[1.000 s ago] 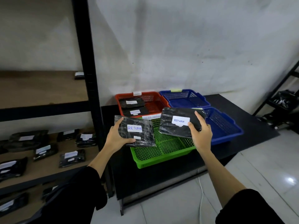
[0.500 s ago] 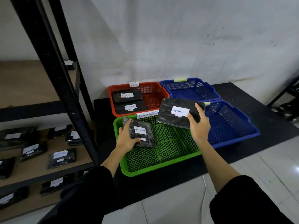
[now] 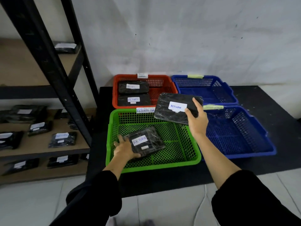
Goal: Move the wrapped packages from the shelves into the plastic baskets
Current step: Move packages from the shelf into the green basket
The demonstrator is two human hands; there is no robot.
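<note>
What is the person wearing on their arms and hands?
Both arms wear loose black sleeves, pushed up to leave the forearms bare. The left hand and right hand are bare: no gloves, and no rings, watch or markings can be seen.

White wall (image 3: pixel 187 35) behind, scuffed with small dark marks. Black mat (image 3: pixel 268 101) on floor against wall. Pale tiled floor (image 3: pixel 32 201) in foreground (grout lines visible). Thin white cable (image 3: pixel 202 204) runs across tiles from mat's near edge.

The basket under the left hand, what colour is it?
Green basket, clearest in the head view.
</note>
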